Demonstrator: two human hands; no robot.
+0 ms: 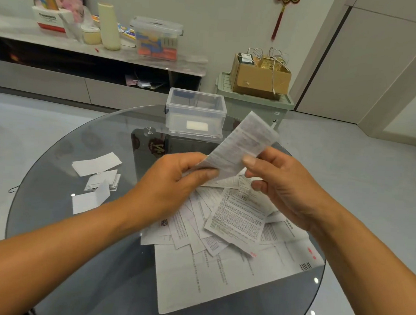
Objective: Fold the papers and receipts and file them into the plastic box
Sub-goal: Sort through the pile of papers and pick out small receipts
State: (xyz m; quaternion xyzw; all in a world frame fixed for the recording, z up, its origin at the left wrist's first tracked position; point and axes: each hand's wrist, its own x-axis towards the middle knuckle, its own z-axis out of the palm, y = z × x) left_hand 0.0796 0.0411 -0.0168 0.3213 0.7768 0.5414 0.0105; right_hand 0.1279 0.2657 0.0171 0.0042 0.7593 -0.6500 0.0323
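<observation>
A long printed receipt (pixel 245 142) is held up above the table, tilted up to the right. My left hand (pixel 177 179) pinches its lower left end and my right hand (pixel 280 182) pinches its right edge. Below my hands lies a loose pile of printed papers and receipts (pixel 232 221) on a large sheet (pixel 220 278). The clear plastic box (pixel 196 114) stands open at the far edge of the table, with one small white folded paper (pixel 197 126) inside. Three folded papers (pixel 96 182) lie on the glass to the left.
The round glass table (pixel 54 221) holds everything. Behind it stand a green bin (pixel 253 104) with a cardboard box (pixel 259 78) on top, and a low cabinet (pixel 87 54) with a lidded plastic container (pixel 156 37) and bottles.
</observation>
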